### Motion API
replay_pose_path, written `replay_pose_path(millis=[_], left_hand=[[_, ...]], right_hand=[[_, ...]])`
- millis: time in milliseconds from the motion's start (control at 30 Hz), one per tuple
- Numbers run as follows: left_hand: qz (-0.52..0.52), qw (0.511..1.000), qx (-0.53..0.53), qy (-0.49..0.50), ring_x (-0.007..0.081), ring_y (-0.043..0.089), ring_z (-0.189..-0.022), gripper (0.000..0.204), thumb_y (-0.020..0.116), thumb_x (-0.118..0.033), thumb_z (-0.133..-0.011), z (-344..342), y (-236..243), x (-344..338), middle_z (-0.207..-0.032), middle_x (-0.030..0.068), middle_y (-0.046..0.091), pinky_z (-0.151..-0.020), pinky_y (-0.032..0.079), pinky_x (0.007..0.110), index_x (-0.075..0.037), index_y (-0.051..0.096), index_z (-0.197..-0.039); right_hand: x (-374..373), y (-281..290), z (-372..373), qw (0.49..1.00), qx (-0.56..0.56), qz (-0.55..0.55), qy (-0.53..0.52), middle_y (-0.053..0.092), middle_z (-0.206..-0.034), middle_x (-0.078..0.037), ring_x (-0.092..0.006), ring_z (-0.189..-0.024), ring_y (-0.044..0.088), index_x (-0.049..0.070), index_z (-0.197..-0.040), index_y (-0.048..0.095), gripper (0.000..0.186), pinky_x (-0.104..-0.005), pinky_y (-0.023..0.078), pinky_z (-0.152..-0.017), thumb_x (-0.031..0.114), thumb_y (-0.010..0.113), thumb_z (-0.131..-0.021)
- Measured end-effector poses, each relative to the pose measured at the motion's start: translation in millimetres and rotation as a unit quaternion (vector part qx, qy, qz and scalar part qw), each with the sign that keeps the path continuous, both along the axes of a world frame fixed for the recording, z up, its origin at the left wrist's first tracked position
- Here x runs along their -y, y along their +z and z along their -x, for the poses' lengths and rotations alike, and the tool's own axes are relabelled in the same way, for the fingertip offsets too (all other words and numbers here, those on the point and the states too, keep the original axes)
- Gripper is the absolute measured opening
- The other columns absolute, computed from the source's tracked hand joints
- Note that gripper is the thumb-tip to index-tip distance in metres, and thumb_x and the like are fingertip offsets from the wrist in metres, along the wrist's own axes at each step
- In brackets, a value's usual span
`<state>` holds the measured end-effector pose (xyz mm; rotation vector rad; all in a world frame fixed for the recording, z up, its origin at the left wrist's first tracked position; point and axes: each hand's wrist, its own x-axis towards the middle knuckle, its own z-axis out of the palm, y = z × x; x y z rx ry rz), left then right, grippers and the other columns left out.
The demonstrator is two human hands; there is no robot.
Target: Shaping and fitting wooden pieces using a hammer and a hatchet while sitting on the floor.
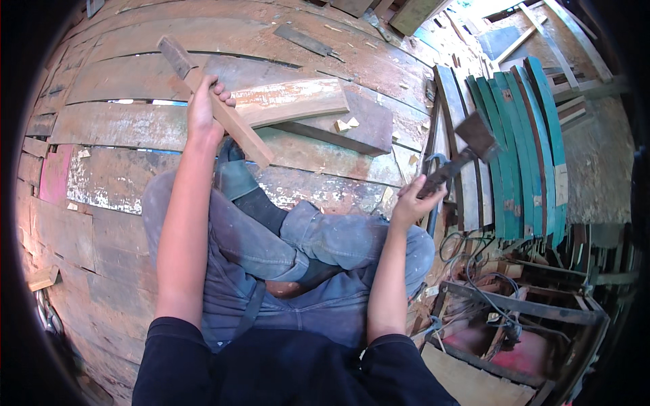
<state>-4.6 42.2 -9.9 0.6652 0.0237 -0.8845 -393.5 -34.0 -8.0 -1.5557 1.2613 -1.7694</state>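
Gripped in my left hand [206, 111] is a long wooden bar [240, 132], light brown along its lower length and dark at the upper end. It slants down toward my crossed legs. My right hand [418, 199], off to the right above my knee, is wrapped round the handle of a mallet [477, 137] with a dark, squarish head. The mallet is raised and blurred by motion, apart from the bar. A wooden board [298, 100] with flaking white paint rests tilted on a thick dark timber block [369, 128], beside the bar. Small wood chips [347, 124] lie on the block.
Weathered floor planks [122, 125] with gaps surround me, strewn with chips. Right of my knee stands a row of green slats [518, 149]. Below them, cables [484, 271] hang by a dark frame [521, 301]. A flat wood scrap [305, 40] lies farther off.
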Motion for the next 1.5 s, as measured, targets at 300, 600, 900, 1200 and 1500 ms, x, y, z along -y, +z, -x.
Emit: replay_pose_path(millis=[300,600,900,1200,1500], left_hand=[[-0.044,0.998,0.042,-0.023,0.0092,0.042,-0.059,0.013,0.057,-0.015,-0.092,10.8,2.5,7.0,-0.069,-0.0014,0.042,-0.053,0.041,0.024,-0.010,0.046,-0.086],[-0.036,0.998,0.038,-0.018,0.0093,0.043,-0.060,0.013,0.056,-0.015,-0.092,10.1,2.4,6.5,-0.069,-0.0014,0.042,-0.053,0.041,0.024,-0.009,0.046,-0.087],[-0.064,0.995,0.075,-0.022,0.0108,0.047,-0.061,0.017,0.060,-0.015,-0.090,6.6,-7.3,17.8,-0.072,0.0010,0.046,-0.053,0.043,0.027,-0.007,0.046,-0.092],[-0.061,0.993,0.092,-0.029,0.0106,0.046,-0.062,0.018,0.061,-0.015,-0.089,9.6,-3.7,23.6,-0.072,0.0006,0.045,-0.054,0.043,0.026,-0.008,0.045,-0.091],[-0.073,0.993,0.085,-0.022,0.0093,0.043,-0.062,0.017,0.059,-0.015,-0.090,13.4,1.9,23.0,-0.070,-0.0014,0.042,-0.055,0.041,0.024,-0.009,0.043,-0.086]], right_hand=[[-30.7,-40.4,-39.1,0.905,0.084,-0.270,0.317,0.044,-0.061,0.002,-0.0076,-0.054,0.043,0.002,-0.097,0.059,0.018,-0.0257,0.037,-0.052,0.017,0.051,-0.099],[25.6,-52.0,-76.0,0.928,0.073,-0.327,0.162,0.040,-0.050,0.003,-0.0091,-0.037,0.036,0.000,-0.098,0.059,0.016,-0.0263,0.036,-0.038,0.015,0.060,-0.094],[61.3,-89.1,-108.8,0.966,-0.050,-0.224,0.119,0.053,-0.059,-0.001,-0.0068,-0.043,0.043,-0.002,-0.113,0.062,0.033,-0.0253,0.037,-0.040,0.020,0.068,-0.090],[47.8,-112.5,-124.5,0.962,-0.157,-0.179,0.131,0.068,-0.087,-0.016,-0.0196,-0.077,0.063,-0.003,-0.102,0.062,0.023,-0.0334,0.049,-0.072,0.012,0.069,-0.086],[73.5,-80.5,-93.5,0.981,-0.172,-0.080,0.050,0.066,-0.072,-0.008,-0.0138,-0.060,0.057,-0.002,-0.099,0.066,0.019,-0.0313,0.044,-0.057,0.015,0.064,-0.091]])
